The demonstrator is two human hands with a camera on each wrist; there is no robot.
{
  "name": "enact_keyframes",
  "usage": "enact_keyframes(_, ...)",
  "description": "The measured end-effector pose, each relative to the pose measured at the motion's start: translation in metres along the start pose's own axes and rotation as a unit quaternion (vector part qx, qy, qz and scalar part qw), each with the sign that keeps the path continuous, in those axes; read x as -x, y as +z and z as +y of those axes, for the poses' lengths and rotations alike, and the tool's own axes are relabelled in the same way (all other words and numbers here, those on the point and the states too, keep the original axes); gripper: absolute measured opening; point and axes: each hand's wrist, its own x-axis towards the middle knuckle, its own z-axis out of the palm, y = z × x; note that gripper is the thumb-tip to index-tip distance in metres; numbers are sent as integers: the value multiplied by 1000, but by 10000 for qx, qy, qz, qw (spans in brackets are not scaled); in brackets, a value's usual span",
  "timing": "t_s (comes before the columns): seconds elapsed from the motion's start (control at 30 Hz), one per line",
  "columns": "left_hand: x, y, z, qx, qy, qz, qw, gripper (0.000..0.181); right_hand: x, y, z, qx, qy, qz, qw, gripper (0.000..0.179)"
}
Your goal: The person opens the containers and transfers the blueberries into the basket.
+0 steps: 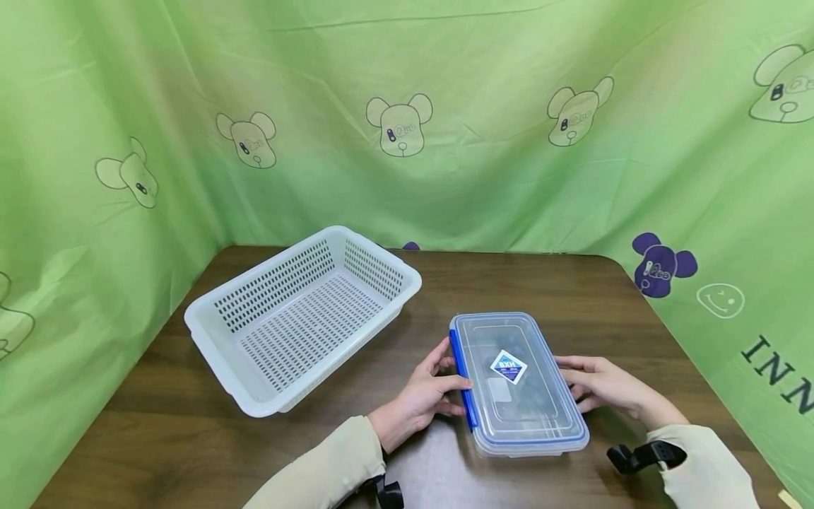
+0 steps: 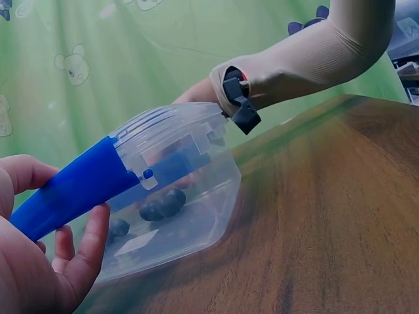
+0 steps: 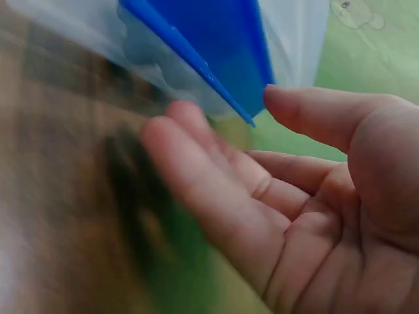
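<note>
Pinching blue plastic strip latch (image 2: 82,186) of clear rectangular plastic box (image 1: 521,396), lower right of head view, in left hand (image 1: 422,396); holding right hand (image 1: 603,386) loosely spread, empty. Might tip box by levering latch unbraced opposite.

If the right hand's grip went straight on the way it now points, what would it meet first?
The right grip would probably first meet the blue latch on the right side of the lidded box; whether they already touch is unclear.
</note>
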Motion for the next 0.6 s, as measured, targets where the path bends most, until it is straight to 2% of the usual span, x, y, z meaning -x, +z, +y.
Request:
enact_keyframes(0.1,1,1,1,-56,-13,59,10000,93,3,0,-7,315,134,394,9986,61)
enact_keyframes(0.27,1,3,-1,-96,-9,112,9999,94,9,6,-21,511,-127,854,9950,59)
enact_keyframes(0.47,1,4,-1,-124,3,67,9999,96,8,19,-28,407,-262,516,9975,65)
enact_keyframes(0.6,0,4,1,-253,123,110,9995,96,5,21,-27,305,-384,386,9980,66)
